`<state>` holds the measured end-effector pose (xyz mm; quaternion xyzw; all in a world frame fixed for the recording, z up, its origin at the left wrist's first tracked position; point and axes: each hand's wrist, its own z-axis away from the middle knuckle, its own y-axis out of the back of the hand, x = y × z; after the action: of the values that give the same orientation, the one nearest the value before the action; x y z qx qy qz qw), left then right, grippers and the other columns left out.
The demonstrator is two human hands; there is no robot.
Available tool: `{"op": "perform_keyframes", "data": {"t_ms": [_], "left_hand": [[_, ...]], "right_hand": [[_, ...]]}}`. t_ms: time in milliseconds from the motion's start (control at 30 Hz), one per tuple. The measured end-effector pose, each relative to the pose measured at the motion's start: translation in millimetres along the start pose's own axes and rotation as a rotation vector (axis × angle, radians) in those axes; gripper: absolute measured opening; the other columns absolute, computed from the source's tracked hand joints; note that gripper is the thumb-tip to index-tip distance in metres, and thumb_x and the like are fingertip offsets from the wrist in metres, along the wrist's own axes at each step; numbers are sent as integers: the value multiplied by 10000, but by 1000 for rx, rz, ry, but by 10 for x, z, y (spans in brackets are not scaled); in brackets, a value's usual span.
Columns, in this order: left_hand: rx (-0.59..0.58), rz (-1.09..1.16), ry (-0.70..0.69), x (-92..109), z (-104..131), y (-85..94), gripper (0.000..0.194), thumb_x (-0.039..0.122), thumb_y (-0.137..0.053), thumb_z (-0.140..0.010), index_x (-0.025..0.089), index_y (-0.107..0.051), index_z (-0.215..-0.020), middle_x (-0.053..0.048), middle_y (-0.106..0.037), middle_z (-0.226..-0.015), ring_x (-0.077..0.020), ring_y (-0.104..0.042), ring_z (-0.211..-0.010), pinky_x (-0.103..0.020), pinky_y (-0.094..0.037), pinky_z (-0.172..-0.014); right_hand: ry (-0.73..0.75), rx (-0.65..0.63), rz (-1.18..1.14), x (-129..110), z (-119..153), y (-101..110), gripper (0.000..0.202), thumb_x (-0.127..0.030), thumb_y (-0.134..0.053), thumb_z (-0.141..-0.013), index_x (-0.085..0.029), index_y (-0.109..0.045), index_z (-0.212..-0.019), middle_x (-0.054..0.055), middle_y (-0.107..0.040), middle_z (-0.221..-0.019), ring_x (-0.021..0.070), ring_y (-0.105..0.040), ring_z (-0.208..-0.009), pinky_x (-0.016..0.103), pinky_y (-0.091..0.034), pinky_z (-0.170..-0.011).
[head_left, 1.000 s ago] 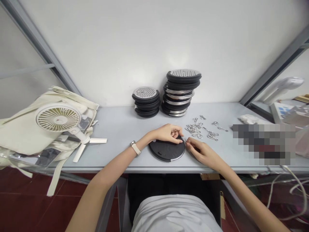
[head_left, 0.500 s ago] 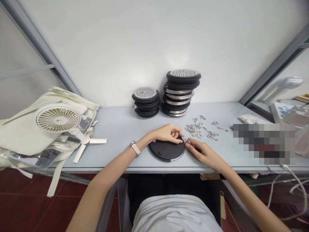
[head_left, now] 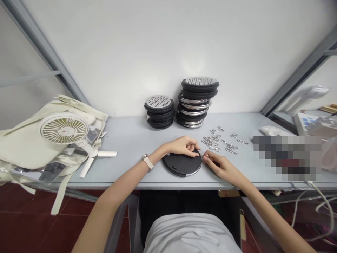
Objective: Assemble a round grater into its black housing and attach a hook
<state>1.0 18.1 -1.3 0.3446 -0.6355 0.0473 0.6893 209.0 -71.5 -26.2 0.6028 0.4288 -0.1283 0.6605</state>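
A round black disc (head_left: 181, 165) with a silvery stretch on its rim lies flat near the table's front edge. My left hand (head_left: 185, 146) rests over the disc's far side, fingers curled, its fingertips at a small metal clip (head_left: 200, 153) by the disc's right edge. My right hand (head_left: 217, 164) pinches the clip's other end between thumb and forefinger. Several metal hooks and rings (head_left: 210, 141) lie loose just beyond my right hand. How the clip meets the disc is too small to tell.
Behind the disc stand a shorter stack (head_left: 159, 112) and a taller stack (head_left: 196, 102) of discs with perforated tops. At left, a white fan (head_left: 64, 130) lies on a cream bag (head_left: 23, 140). A blurred-out object (head_left: 288, 158) is at right.
The metal clip between my fingertips has tilted slightly. Both hands have otherwise hardly moved, and the disc stays in place.
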Motion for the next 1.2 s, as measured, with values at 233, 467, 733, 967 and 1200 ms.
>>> {"op": "perform_keyframes", "data": {"t_ms": [233,467,733,967,1200], "left_hand": [[1,17,-16,-13,0,2,301,312,-716,-692,100,-637,-890,55,-475,-588,-68,-422,-546,-224,-333,-546],[2,15,-4,-24,-6,-3,314,337,-717,-691,105,-645,-889,59,-463,-592,-68,-420,-558,-228,-335,-556],[8,-67,-28,-14,5,2,250,286,-689,-718,129,-593,-888,59,-467,-621,-67,-426,-578,-213,-339,-564],[22,-156,-52,-15,-6,8,221,230,-680,-712,148,-566,-882,56,-470,-656,-70,-439,-606,-203,-353,-585],[70,-316,-83,65,30,26,332,264,-686,-711,175,-583,-1014,-8,-519,-920,-87,-440,-689,-220,-391,-660]], "right_hand": [[-13,-4,-29,-8,-4,-3,299,-428,-357,-970,-218,-426,-768,-38,-429,-640,137,-400,-601,260,-335,-583],[-14,11,-64,28,7,13,314,-440,-349,-971,-218,-417,-759,-37,-403,-644,137,-387,-603,262,-334,-583],[6,5,-41,4,-9,39,303,-422,-350,-974,-212,-453,-782,-22,-469,-683,147,-461,-650,273,-379,-641],[1,-3,20,-42,-36,29,323,-418,-337,-971,-209,-493,-783,3,-547,-690,163,-500,-648,298,-407,-649],[10,-11,44,-47,-38,33,334,-426,-335,-968,-209,-498,-773,-2,-535,-679,162,-503,-643,290,-405,-632]]}}
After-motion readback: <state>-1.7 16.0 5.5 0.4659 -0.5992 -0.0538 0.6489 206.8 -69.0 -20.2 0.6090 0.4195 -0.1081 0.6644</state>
